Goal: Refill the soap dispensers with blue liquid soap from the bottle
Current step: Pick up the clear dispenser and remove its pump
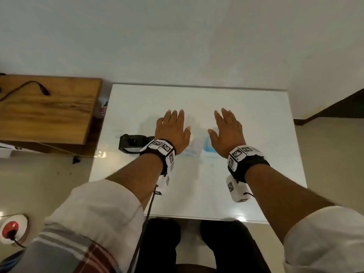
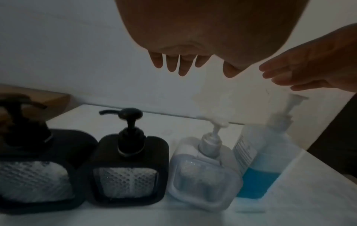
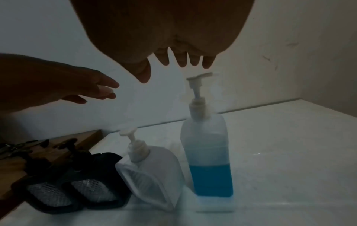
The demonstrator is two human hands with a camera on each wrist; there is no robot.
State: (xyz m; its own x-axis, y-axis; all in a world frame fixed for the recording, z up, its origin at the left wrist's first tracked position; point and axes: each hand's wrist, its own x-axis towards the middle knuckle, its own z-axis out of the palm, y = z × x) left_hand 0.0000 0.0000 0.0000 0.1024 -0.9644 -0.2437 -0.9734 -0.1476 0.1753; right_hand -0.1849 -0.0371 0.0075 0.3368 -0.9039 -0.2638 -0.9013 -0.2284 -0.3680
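The bottle [image 3: 207,154] of blue soap stands about mid-worktop [image 1: 256,119], in a row with a clear dispenser [image 2: 204,171] and two black dispensers [image 2: 125,169] towards the left edge. Both hands, left [image 1: 172,131] and right [image 1: 226,133], hover flat, fingers spread, holding nothing. Nothing looks opened; next, I'd guess, a pump gets unscrewed.

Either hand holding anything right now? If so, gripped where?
Nothing is held. The left hand and right hand hover with fingers spread above the dispensers and the blue soap bottle, touching neither.

dispensers [image 2: 127,160] left of bottle [image 2: 268,160]
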